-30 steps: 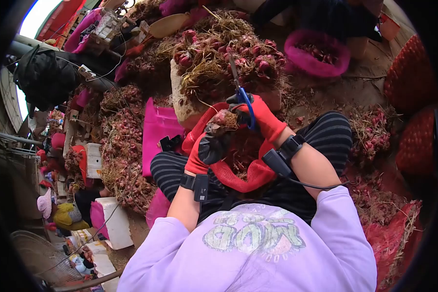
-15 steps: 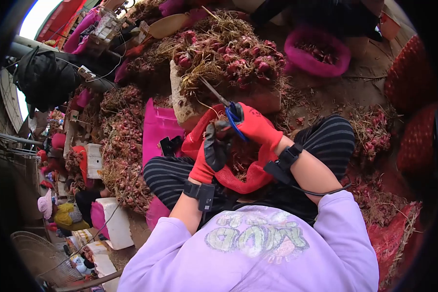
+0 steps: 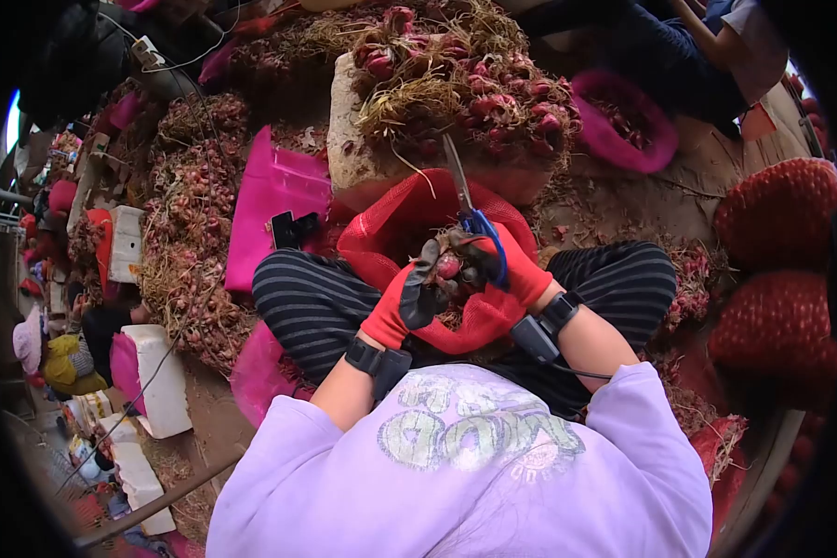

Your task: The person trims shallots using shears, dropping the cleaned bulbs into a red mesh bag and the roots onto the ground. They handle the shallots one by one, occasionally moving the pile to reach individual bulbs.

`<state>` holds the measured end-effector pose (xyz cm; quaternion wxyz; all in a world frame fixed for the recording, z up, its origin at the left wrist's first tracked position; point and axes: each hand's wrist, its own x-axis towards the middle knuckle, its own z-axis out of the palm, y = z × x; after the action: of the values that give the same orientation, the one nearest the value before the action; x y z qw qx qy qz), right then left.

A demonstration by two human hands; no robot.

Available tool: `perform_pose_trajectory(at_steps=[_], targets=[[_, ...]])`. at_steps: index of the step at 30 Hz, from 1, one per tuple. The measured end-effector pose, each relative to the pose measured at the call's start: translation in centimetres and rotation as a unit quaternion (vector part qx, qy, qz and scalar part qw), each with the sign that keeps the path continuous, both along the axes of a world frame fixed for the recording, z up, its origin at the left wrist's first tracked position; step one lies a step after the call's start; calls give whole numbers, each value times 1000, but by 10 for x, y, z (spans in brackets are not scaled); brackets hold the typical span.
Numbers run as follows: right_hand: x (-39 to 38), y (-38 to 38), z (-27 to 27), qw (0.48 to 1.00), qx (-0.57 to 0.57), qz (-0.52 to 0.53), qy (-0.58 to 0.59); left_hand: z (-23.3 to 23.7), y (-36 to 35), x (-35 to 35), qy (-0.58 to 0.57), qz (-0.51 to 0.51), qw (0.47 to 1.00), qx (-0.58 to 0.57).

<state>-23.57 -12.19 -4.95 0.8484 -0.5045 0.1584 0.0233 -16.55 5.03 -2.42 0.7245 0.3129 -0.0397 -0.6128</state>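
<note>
My left hand (image 3: 413, 299), in a red glove with dark palm and fingers, is closed around a shallot (image 3: 447, 267) with dry stem or root bits about it. In my right hand (image 3: 519, 272), gloved the same way, are scissors (image 3: 479, 223) with blue handles; their blades point away from me. Both hands meet over a red mesh bag (image 3: 381, 228) lying open between my crossed legs. Part of the bag's contents is hidden under my hands. Beyond the bag, a heap of shallots (image 3: 502, 98) with dried stalks rests on a pale foam box (image 3: 346, 130).
A pink plastic piece (image 3: 270, 219) and a black object (image 3: 293, 230) lie left of the bag. More shallots (image 3: 195, 223) spread farther left. A pink mesh bag (image 3: 665, 139) and full red sacks (image 3: 777, 214) stand right. Other people sit at far left and upper right.
The view has tilted and shifted. My hands have turned, so the shallot now shows between them. The scissors now point more directly away from me.
</note>
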Motion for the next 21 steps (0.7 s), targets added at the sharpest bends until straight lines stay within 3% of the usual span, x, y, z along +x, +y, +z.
perform_pose_trajectory(at_steps=[3,4,7,8,9,11,14,18,21], targets=[[-3,8,30,993,60,-26,99,-7,5,-2,96,52,994,-27],[0,11,19,990,117,-70,24,13,2,-6,80,78,994,-2],[-20,-9,9,990,-137,25,5,-25,13,3,119,149,972,-139],[-25,-10,21,967,-246,63,-19,-25,18,8,134,152,978,-51],[-34,-5,37,922,-384,53,-13,-26,20,11,142,168,974,-49],[-60,5,52,773,-634,31,-4,-29,23,14,159,199,966,-44],[-88,12,48,817,-570,49,67,-25,25,18,160,186,970,2],[-86,27,54,803,-584,79,95,-34,25,8,40,166,985,27],[-82,32,39,794,-600,72,72,-24,19,-3,24,162,984,69]])
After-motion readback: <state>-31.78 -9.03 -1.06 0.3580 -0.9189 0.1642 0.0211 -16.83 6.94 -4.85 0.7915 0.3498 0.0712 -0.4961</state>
